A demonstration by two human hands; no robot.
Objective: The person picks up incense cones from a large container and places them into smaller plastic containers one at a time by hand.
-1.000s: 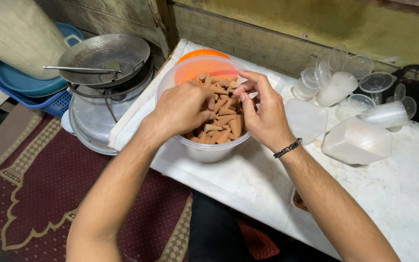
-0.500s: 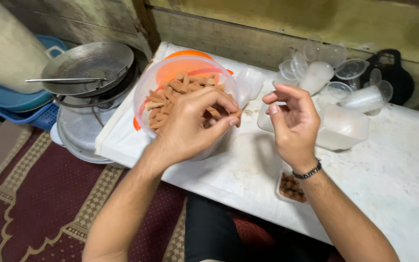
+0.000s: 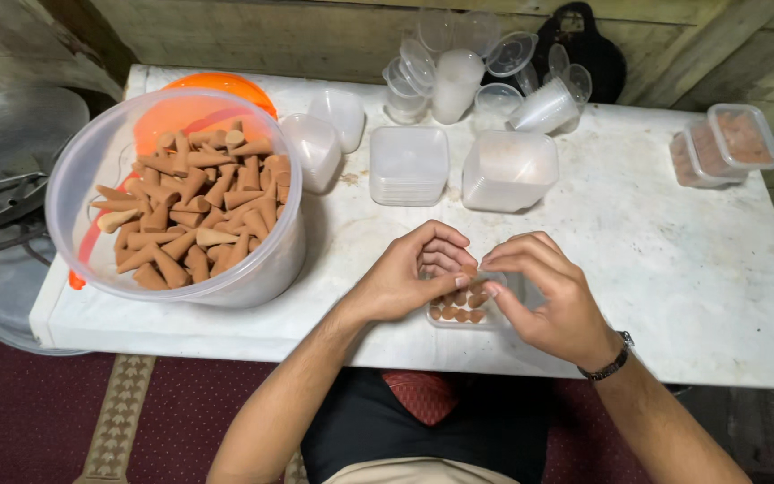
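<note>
A big clear tub [image 3: 64, 260] with an orange lid behind it holds several brown cones [image 3: 192, 215] at the table's left. Near the front edge a small clear box [image 3: 459, 309] holds a few cones standing on end. My left hand [image 3: 409, 273] curls over the box, its fingertips pinched on a brown cone. My right hand [image 3: 544, 296] meets it from the right, thumb and fingers touching the same cone just above the box.
The white table [image 3: 674, 260] carries empty clear boxes [image 3: 408, 164], a larger clear container [image 3: 510, 170], stacked cups and lids [image 3: 459, 81] at the back, and two filled lidded boxes [image 3: 727, 142] at far right. Metal pans [image 3: 2, 143] sit left of the table.
Both hands left the big tub and came down to the small box at the front edge, carrying cones. The camera view swung right and downward.
</note>
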